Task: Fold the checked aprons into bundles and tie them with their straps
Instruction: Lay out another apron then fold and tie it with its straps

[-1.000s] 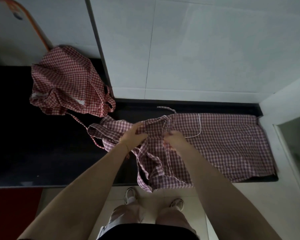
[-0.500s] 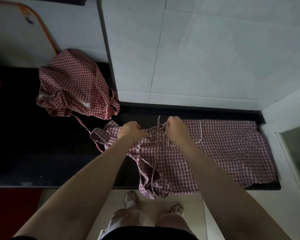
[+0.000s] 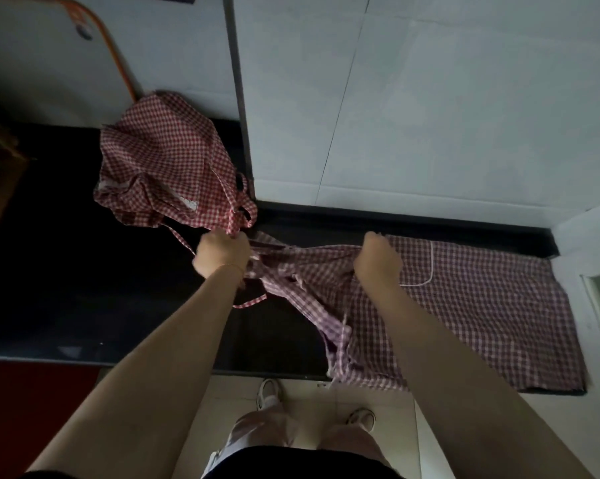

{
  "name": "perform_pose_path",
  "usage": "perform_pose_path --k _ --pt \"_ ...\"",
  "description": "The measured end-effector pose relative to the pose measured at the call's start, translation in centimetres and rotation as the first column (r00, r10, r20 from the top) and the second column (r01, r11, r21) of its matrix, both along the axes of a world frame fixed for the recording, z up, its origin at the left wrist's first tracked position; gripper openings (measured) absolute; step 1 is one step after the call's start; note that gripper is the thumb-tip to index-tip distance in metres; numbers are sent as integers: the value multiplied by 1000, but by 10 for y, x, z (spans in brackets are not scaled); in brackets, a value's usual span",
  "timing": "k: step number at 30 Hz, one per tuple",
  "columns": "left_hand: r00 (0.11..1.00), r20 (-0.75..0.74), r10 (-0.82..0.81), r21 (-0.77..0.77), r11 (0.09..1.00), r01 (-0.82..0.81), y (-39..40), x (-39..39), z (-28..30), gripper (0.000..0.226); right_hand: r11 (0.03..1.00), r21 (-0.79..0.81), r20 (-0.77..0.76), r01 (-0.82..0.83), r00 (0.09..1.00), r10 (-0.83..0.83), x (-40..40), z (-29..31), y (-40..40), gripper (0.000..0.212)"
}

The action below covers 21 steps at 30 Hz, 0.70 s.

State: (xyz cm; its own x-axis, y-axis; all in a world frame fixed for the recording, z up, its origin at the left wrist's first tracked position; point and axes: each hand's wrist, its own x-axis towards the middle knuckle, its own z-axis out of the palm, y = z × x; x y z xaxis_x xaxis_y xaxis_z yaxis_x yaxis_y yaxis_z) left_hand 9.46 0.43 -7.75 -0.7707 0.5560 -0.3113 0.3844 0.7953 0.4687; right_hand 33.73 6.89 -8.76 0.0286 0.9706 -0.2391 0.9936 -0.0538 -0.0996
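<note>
Both fists gripping the spread apron (image 3: pixel 481 305): left hand (image 3: pixel 222 254) bunching its end, right hand (image 3: pixel 378 261) clutching the upper edge (fingers hidden). Just beyond the left hand, a crumpled apron (image 3: pixel 167 171) on the dark counter (image 3: pixel 66 271).

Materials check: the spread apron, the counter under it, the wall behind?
Spread apron: thin woven cloth, likely cotton, matte; it creases and drapes over the edge. Counter: dark polished stone or similar; faint sheen. Wall: large pale glazed tiles, going by the visible joints.
</note>
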Motion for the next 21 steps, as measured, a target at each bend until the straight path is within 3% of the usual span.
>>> perform_pose_path --k 2,4,6,8,11,13,15,19,21 --pt "964 55 258 12 966 -259 -5 -29 -2 43 997 18 25 75 997 -75 2 9 8 7" --pt "854 149 498 38 861 -508 -12 -53 -4 45 994 15 47 108 993 -109 4 13 12 5" --pt "812 121 571 26 816 -578 -16 -62 -6 43 992 12 69 123 990 -124 5 15 14 9" --pt "891 -26 453 -24 891 -454 -18 -55 -5 44 998 0 116 56 992 -56 3 17 13 14" --pt "987 -159 -29 -3 1000 29 -13 -31 -5 51 983 -27 100 -182 978 184 -13 12 8 27" --pt "929 -147 -339 27 938 346 -5 -14 -10 48 962 -40 9 -269 963 269 -28 10 1 39" --pt "845 -67 -531 -6 847 532 3 -5 -18 43 950 -32 -51 -310 950 308 -42 8 -2 44" --pt "820 219 -528 -131 817 561 4 -9 -32 42 939 -131 -92 -316 947 306 -55 0 -4 48" --pt "795 315 -518 -170 793 585 4 -14 -36 39 944 -21 -37 -330 943 329 -59 -3 -2 35"
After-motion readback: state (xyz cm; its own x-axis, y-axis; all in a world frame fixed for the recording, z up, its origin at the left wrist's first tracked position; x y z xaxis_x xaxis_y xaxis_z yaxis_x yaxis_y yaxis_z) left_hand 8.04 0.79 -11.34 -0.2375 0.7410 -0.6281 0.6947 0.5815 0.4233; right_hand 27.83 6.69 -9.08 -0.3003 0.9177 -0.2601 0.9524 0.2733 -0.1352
